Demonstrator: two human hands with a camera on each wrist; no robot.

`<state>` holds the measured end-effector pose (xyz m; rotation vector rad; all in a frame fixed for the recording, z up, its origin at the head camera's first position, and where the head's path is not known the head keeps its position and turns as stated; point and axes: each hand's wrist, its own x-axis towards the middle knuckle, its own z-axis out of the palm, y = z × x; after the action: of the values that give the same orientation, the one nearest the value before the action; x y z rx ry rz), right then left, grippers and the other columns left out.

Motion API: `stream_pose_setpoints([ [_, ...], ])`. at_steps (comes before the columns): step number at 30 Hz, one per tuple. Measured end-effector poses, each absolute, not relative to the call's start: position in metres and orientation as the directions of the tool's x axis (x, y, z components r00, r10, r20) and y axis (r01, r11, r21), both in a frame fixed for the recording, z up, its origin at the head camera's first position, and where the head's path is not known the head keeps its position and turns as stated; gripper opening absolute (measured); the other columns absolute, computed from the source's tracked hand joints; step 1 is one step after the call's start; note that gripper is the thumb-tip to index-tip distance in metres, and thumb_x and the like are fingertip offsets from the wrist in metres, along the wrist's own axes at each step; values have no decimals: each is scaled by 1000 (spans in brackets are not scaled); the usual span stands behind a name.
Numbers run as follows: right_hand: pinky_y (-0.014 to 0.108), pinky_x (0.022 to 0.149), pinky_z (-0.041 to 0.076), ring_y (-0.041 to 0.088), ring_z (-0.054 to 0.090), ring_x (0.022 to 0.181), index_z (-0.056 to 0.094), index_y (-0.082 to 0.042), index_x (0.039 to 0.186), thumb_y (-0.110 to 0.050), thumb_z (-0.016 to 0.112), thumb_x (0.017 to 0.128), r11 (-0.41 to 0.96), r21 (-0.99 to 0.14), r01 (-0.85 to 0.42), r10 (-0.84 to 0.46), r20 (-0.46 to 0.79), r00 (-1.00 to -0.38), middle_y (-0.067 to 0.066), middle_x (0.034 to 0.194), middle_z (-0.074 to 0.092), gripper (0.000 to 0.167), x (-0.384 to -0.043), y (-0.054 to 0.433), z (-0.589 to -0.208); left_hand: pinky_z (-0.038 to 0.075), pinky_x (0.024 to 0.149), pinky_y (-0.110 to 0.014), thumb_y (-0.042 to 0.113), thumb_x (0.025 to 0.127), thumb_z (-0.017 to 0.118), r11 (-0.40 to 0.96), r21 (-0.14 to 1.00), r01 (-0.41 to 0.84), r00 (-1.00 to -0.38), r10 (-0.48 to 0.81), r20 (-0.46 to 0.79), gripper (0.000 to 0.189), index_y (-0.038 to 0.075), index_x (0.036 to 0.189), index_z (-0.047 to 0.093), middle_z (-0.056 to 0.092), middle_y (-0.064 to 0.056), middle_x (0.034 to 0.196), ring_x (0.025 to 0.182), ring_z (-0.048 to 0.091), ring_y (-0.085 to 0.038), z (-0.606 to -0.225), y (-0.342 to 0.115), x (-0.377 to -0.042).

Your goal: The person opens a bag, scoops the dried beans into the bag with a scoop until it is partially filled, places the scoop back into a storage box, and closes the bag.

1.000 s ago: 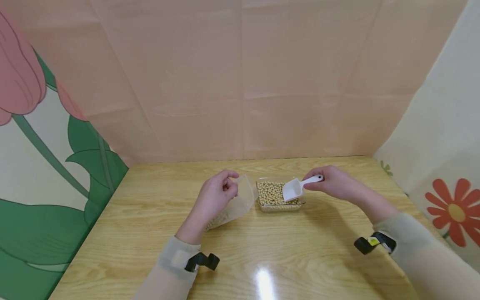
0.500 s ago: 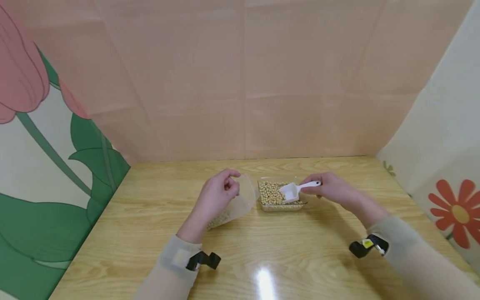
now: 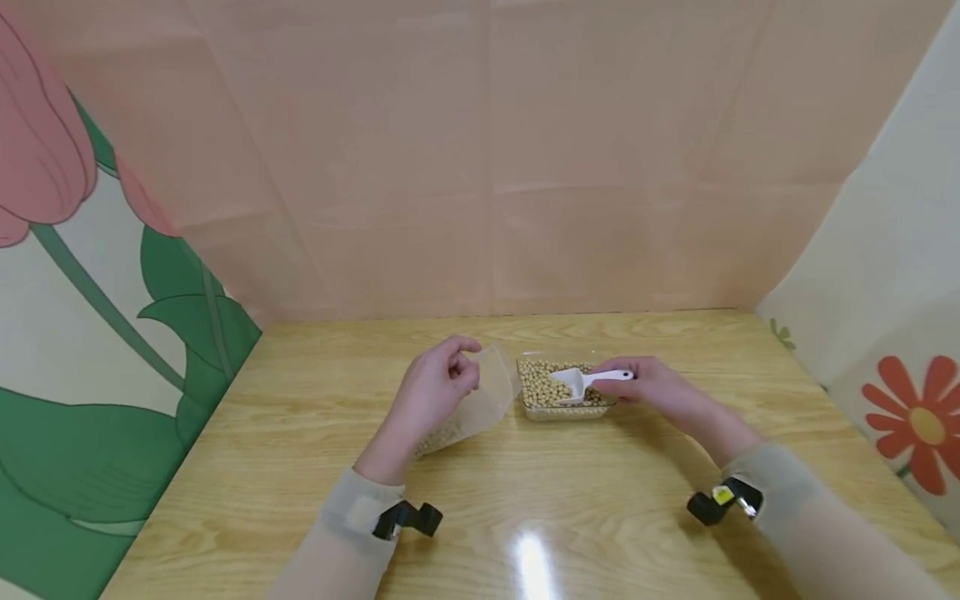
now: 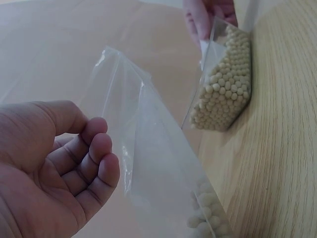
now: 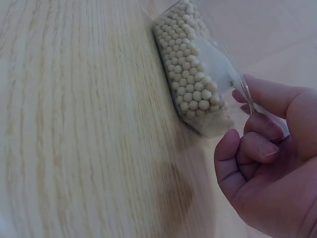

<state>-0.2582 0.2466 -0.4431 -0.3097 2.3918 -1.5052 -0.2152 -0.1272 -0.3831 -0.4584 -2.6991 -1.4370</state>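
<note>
My left hand (image 3: 437,387) pinches the mouth of a clear plastic bag (image 3: 483,396) between curled fingers. Pale round beans (image 4: 207,210) lie low in the bag, which leans with its mouth toward a clear rectangular container (image 3: 566,414). That container holds many more beans (image 5: 190,82). My right hand (image 3: 660,387) grips the handle of a small white scoop (image 3: 573,383), its bowl tilted down among the beans. In the right wrist view the container wall partly blurs the scoop, and the fingers curl beside the container's rim.
The wooden table (image 3: 480,517) carries both bag and container. A pink sheet (image 3: 480,167) hangs behind its back edge, with a flower-printed panel (image 3: 907,333) on the right and another (image 3: 75,333) on the left. Each wrist wears a black camera mount (image 3: 408,518).
My right hand has moved left and slightly down, lowering the scoop's bowl from above the beans into them. My left hand and the bag have stayed nearly still.
</note>
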Motion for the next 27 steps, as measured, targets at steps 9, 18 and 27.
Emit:
stream_pose_setpoints([
  [9,35,85,57,20,69,97,74,-1,138,-28,80,104,417,-909,-24,-327,-125,-936,12,115,77,44,-255,240,-452,54,73,-39,11,110,64,527,804,274,-957,232,175,31,10,140,69,71,5,87,79,67,-18,-383,-127,-215],
  [18,32,85,56,19,68,97,73,0,138,-29,79,104,391,-920,-7,-301,-120,-946,12,117,76,45,-253,240,-458,54,73,-40,11,109,64,528,803,276,-957,227,180,31,10,140,69,71,5,87,79,67,-19,-385,-128,-216],
  [27,31,81,54,13,62,95,72,2,140,-28,76,107,351,-936,9,-297,-121,-947,2,111,74,44,-251,239,-461,55,75,-40,10,109,64,525,802,285,-954,232,188,31,8,140,69,71,5,87,80,68,-17,-386,-130,-216],
])
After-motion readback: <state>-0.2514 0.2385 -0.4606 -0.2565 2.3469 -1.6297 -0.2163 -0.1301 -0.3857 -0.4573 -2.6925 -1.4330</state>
